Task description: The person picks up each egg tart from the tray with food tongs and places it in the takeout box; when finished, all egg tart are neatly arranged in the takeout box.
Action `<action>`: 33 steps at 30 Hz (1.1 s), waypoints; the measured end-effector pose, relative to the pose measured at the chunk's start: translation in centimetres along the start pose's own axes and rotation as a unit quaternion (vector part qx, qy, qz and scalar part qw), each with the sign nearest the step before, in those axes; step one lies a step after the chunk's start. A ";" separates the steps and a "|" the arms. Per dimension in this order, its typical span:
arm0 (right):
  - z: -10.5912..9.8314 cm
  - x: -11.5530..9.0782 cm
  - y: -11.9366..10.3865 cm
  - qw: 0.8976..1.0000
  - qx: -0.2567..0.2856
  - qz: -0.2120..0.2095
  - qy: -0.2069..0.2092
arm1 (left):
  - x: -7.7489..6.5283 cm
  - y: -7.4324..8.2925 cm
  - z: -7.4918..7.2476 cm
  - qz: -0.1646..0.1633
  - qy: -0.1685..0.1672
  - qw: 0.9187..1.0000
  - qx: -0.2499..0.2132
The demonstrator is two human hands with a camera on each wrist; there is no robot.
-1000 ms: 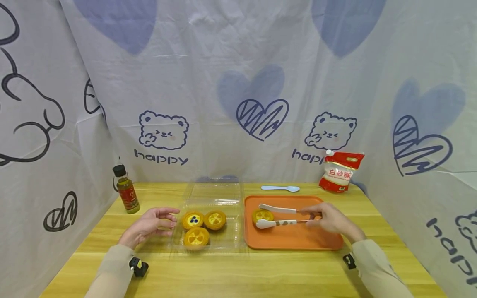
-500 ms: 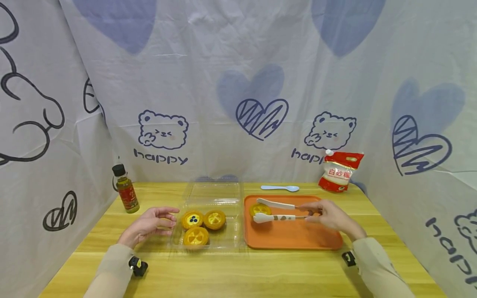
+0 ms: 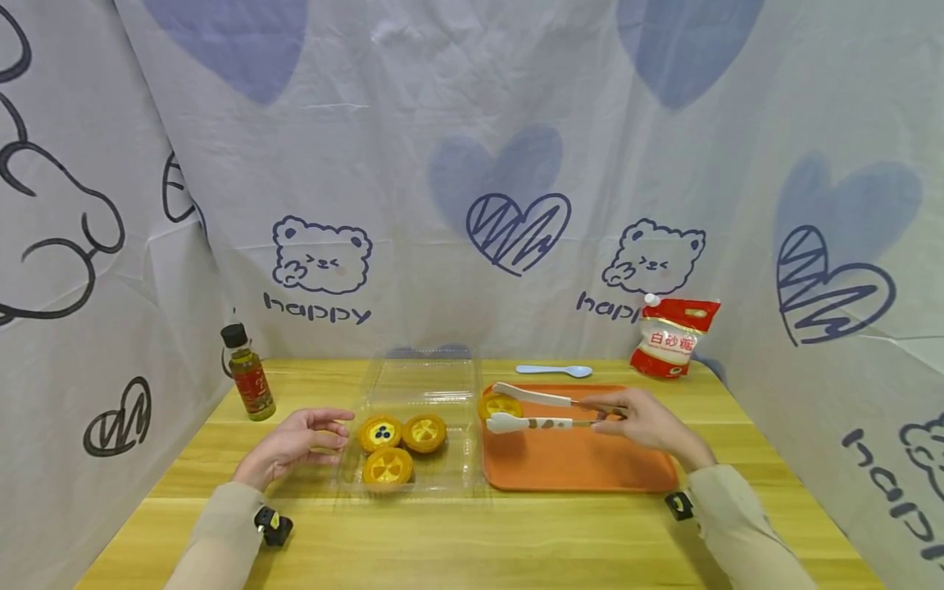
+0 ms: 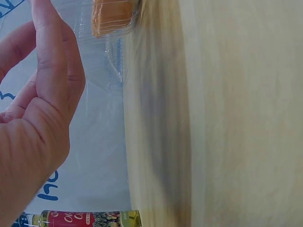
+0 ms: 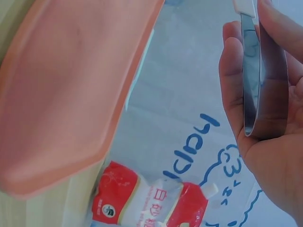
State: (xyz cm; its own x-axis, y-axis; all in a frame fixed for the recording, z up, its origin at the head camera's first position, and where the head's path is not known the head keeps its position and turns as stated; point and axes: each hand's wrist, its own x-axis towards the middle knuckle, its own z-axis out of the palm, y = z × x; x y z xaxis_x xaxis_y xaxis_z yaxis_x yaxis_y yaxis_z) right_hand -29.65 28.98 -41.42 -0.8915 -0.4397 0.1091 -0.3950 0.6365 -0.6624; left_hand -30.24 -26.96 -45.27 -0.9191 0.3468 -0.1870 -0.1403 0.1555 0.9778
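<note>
My right hand (image 3: 642,418) grips metal tongs (image 3: 546,424) with white, brown-spotted ends. Between the tong ends sits an egg tart (image 3: 503,406), which overlaps the left rim of the orange tray (image 3: 583,471) in the head view. The bent metal of the tongs (image 5: 265,90) lies between thumb and fingers in the right wrist view. To the left stands a clear plastic container (image 3: 453,471) with its lid raised, holding a blueberry-topped tart (image 3: 380,435) and two tarts with yellow wedges (image 3: 388,468). My left hand (image 3: 306,442), fingers loosely bent and holding nothing, is beside the container's left wall.
A light blue spoon (image 3: 553,371) lies behind the tray. At the back right a red and white sugar bag (image 3: 671,338) leans near the curtain. An oil bottle (image 3: 251,377) stands at the back left. Patterned cloth encloses the wooden table.
The right hand has carried the tongs and the tart leftward and a little away from me, from over the tray to its left rim. The left hand stays put.
</note>
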 end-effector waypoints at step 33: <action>2.4 3.3 -4.3 0.994 -0.015 -0.065 -0.092 | -0.1 0.1 0.1 -0.001 -0.003 1.000 0.006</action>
State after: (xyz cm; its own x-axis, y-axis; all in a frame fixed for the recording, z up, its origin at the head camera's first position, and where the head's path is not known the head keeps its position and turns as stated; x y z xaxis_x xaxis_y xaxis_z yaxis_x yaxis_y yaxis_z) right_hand -30.41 23.29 -39.95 -0.7781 -0.6260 0.0522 -0.5125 0.5846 -0.6290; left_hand -30.18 -26.88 -45.14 -0.9163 0.3527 -0.1898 -0.1378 0.1673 0.9762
